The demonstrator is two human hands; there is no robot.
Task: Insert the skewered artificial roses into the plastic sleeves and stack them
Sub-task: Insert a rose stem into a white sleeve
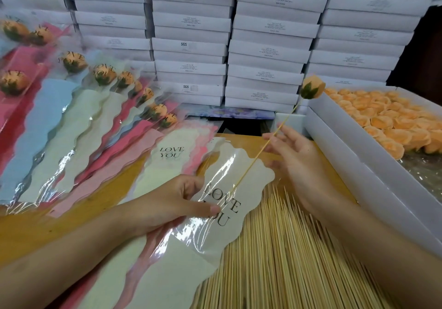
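Sleeve-stuffing at this bench comes down to one lineup right now. The person's right hand (299, 163) has the skewered rose (311, 88) pinched partway down the stick between thumb and forefinger, with the other fingers fanned out loose. The stick runs on a diagonal, flower end up and away to the far right, bare tip pointing down toward the near left. That tip sits right at the "LOVE" print on the cream plastic sleeve (257, 184). The left hand (177, 201) grips the sleeve by its side edge, thumb on top and fingers curled underneath, holding it over the loose bamboo skewers (287, 256). The sleeve's long axis runs pretty much the same diagonal as the stick, and the end that looks open faces the right hand, so the two are close to lined up. With the glare I honestly can't tell whether the tip is already under the clear film or just lying on top of it. My guess is the next bit is a straight slide along that line, right hand pushing toward the left until the flower sits up by the lettering. If the stick angles off, I'd expect the point to snag the film or the paper liner. The stack of sleeved roses (95, 108) is fanned out off to the left, well apart from both hands, so presumably this one lands there. Empty sleeves (165, 165) lie just beyond the left hand, the box of orange rose heads (354, 139) sits to the right of the right hand, and white cartons (191, 45) are piled up behind.
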